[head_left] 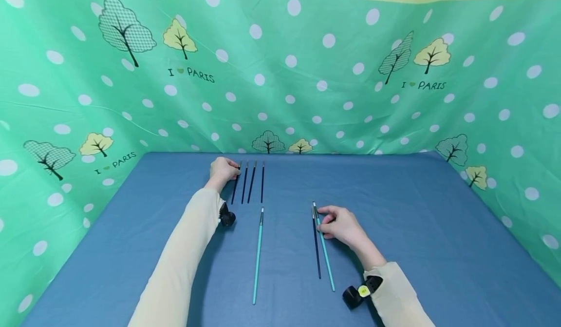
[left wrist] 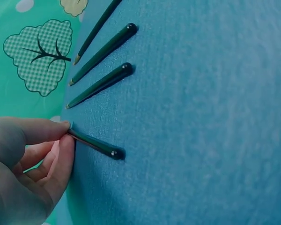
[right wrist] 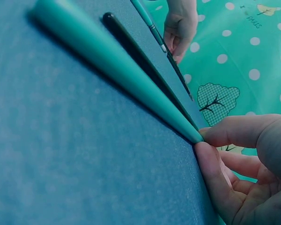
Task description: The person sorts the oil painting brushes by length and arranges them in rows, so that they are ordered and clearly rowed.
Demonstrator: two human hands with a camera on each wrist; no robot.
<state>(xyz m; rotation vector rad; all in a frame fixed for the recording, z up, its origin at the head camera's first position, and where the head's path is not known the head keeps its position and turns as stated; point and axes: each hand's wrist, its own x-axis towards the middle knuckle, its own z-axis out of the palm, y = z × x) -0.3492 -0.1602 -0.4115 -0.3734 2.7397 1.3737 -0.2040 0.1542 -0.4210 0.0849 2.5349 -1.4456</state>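
Note:
At the back of the table, my left hand (head_left: 223, 171) pinches the leftmost dark-handled paintbrush (head_left: 234, 190) near its bristle end, between thumb and finger. The left wrist view shows this brush (left wrist: 96, 144) lying along the cloth, its rounded handle end pointing away from the hand. Nearer the front, my right hand (head_left: 344, 227) pinches a teal paintbrush (head_left: 326, 259) near its bristle end. Close along its left side lies a dark paintbrush (head_left: 317, 254); their bristle ends nearly meet. In the right wrist view the fingertips partly hide the tip of the teal brush (right wrist: 117, 70).
Right of my left hand, several dark paintbrushes (head_left: 252, 185) lie in a row, bristles toward the back. Another teal paintbrush (head_left: 257, 259) lies between my arms. A blue cloth (head_left: 394, 190) covers the table; a green dotted curtain (head_left: 280, 83) hangs behind it.

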